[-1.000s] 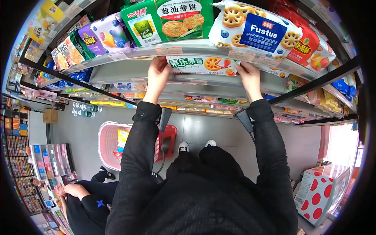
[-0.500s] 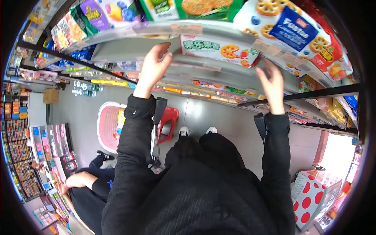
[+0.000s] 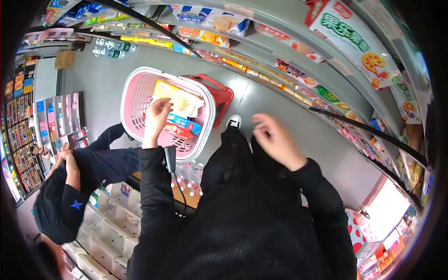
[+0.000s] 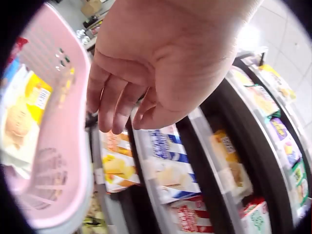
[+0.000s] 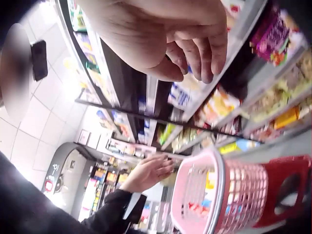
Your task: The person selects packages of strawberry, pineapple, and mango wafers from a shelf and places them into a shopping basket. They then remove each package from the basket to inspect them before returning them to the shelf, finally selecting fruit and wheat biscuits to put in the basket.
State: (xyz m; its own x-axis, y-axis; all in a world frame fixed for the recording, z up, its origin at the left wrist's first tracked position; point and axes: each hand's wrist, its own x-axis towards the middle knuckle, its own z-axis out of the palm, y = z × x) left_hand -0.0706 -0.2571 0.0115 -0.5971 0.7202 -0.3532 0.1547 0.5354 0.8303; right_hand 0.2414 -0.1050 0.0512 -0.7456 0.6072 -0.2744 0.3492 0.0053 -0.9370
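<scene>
Pink basket [image 3: 135, 100]: left hand [image 3: 157, 111] hovers above it, grip loose, empty; right hand [image 3: 273, 137] likewise relaxed.

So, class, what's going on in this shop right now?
A person stands in a shop aisle over a pink basket that sits on a red stool. Their left hand reaches over the snack packs in the basket, fingers loose and holding nothing. Their right hand hangs free, also without a hold. Stocked shelves run alongside.
</scene>
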